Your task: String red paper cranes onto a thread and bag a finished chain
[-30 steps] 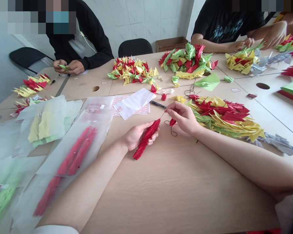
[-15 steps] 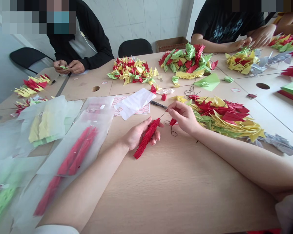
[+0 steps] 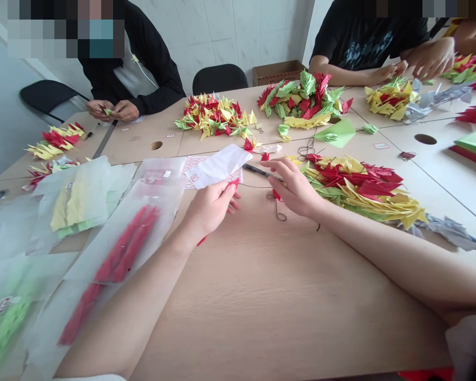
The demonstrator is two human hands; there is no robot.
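Observation:
A stack of folded red paper cranes (image 3: 234, 183) is wrapped in my left hand (image 3: 210, 207), mostly hidden behind the palm. Its red tip shows past the thumb, and its lower end peeks out under the wrist. A dark thread (image 3: 257, 186) runs from the stack towards my right hand (image 3: 292, 185). That hand is open, its fingers stretched and apart just above a black pen (image 3: 257, 169). Under its fingers lies a small red folded paper (image 3: 276, 195), partly hidden, with a loop of dark thread (image 3: 280, 214) below it.
Plastic sleeves with red cranes (image 3: 135, 243) lie to the left. A white paper slip (image 3: 220, 165) rests on label sheets ahead. Strings of red, yellow and green cranes (image 3: 365, 193) are heaped to the right. Two co-workers (image 3: 150, 58) (image 3: 353, 42) handle paper across the table.
My left hand has turned over and moved slightly left, covering most of the red stack. My right hand's fingers have gone from a pinch on the thread to spread out.

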